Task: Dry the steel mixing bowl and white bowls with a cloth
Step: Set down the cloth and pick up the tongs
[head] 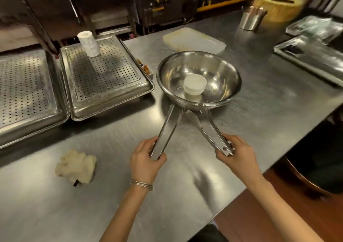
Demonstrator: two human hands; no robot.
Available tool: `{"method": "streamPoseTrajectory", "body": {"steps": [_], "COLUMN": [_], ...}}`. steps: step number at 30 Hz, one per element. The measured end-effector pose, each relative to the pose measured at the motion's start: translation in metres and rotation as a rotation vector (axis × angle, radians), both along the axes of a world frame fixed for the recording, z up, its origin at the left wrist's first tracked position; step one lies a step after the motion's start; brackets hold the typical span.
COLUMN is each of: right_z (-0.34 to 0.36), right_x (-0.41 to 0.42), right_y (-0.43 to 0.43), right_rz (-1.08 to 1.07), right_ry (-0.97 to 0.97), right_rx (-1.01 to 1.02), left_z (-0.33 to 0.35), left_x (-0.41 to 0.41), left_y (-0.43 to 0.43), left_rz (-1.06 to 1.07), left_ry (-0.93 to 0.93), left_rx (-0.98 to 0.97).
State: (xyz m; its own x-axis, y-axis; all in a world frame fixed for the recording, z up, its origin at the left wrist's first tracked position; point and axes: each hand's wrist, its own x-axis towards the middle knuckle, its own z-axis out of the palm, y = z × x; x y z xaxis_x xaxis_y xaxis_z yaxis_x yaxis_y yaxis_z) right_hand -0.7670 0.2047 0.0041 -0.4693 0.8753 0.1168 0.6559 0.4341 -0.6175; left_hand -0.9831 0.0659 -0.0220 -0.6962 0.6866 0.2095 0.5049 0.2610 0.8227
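Note:
A steel mixing bowl (219, 74) stands on the steel counter, with a small stack of white bowls (194, 86) upside down inside it. My left hand (146, 160) grips a pair of steel tongs (168, 128) whose tips clamp the bowl's near rim on the left. My right hand (235, 152) holds a second pair of tongs (213, 128), its tips on the near rim to the right. A crumpled cream cloth (76, 165) lies on the counter well to the left of my left hand.
Two perforated steel trays (104, 74) sit at the left, a roll of paper (88, 43) on the nearer one. A white plastic tray (193, 40) lies behind the bowl. A steel cup (250, 21) and flat trays (306, 56) are at the right. The counter edge (241, 191) runs diagonally lower right.

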Motion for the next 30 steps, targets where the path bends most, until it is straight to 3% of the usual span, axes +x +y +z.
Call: {"method": "streamPoseTrajectory", "body": {"steps": [10, 23, 30], "right_z": [0.021, 0.059, 0.075], "right_x": [0.137, 0.349, 0.424], "right_y": [0.001, 0.089, 0.149], "right_rz": [-0.294, -0.349, -0.387], "right_ry": [0.044, 0.028, 0.024], "right_rx": [0.015, 0.089, 0.150], "left_z": [0.009, 0.033, 0.054], "left_x": [0.105, 0.311, 0.374], "left_y": [0.078, 0.199, 0.259], "left_rz": [-0.327, -0.400, -0.401], "left_ry": [-0.114, -0.009, 0.034], "left_rx": [0.094, 0.141, 0.111]}}
